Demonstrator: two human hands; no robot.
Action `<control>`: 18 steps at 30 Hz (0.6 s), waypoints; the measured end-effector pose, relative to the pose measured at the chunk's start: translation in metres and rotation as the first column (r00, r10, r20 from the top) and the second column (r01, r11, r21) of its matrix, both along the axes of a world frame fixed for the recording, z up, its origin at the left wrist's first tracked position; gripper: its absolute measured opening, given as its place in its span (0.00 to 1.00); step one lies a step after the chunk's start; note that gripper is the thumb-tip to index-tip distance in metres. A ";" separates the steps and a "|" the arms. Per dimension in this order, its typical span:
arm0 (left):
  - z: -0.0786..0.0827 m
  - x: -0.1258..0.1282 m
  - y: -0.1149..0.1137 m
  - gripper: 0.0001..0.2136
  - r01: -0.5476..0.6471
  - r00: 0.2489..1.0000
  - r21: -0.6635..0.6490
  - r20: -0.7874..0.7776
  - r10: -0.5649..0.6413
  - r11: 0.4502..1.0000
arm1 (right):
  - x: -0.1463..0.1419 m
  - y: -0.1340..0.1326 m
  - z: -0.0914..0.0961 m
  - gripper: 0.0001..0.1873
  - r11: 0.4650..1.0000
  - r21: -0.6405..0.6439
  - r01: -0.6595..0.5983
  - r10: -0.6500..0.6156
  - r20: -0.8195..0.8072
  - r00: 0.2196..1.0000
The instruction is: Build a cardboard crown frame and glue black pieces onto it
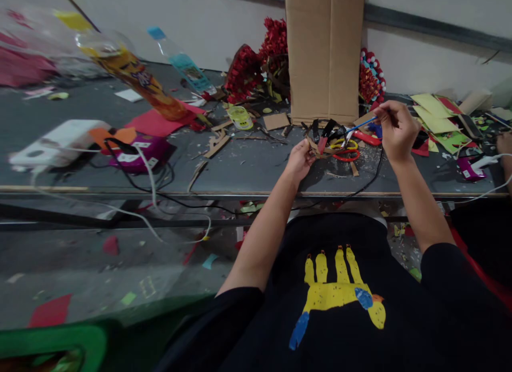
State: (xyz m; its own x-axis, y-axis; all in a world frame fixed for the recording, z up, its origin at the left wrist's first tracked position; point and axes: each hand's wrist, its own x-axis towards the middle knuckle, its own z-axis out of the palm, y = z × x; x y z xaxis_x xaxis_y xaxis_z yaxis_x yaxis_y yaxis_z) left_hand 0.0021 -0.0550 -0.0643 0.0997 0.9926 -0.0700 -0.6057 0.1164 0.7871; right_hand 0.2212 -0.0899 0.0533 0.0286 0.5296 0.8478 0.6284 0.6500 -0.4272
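Note:
My left hand [301, 161] pinches a brown cardboard piece [316, 147] that has dark strips on it; its full shape is lost among the clutter. My right hand [397, 129] is raised a little higher and closed on a thin blue stick [362, 125], which points left and down toward that piece. Whether the stick's tip touches it, I cannot tell. Between my hands lie scissors with red and yellow handles [347, 154]. Another red handle [368, 139] rests just left of my right wrist.
A tall cardboard panel [327, 57] stands behind my hands, with red tufted decorations [246, 73] beside it. Two bottles, one amber [140, 78] and one blue [188, 68], a white power strip [60, 148], cables and paper scraps [436, 113] surround the workspace. Another person's hand [504, 143] shows at right.

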 end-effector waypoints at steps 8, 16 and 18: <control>0.001 0.000 -0.001 0.12 0.000 1.000 0.014 -0.012 0.000 1.000 | -0.016 -0.008 -0.004 0.16 0.998 -0.055 -0.021 0.022 0.014 1.000; -0.007 -0.002 0.004 0.11 0.005 1.000 -0.007 0.004 -0.005 1.000 | -0.006 0.001 -0.012 0.17 0.999 -0.044 -0.001 0.001 0.017 1.000; -0.007 -0.001 0.004 0.12 0.002 1.000 -0.005 0.002 -0.002 1.000 | -0.003 0.001 -0.011 0.16 1.000 -0.008 0.024 -0.024 0.019 1.000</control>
State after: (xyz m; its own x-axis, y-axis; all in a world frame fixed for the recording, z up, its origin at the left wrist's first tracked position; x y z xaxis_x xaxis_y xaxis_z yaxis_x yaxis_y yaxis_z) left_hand 0.0008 -0.0511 -0.0712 0.1017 0.9920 -0.0752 -0.6072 0.1218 0.7851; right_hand 0.2185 -0.0890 0.0419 0.0258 0.5357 0.8440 0.6518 0.6312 -0.4205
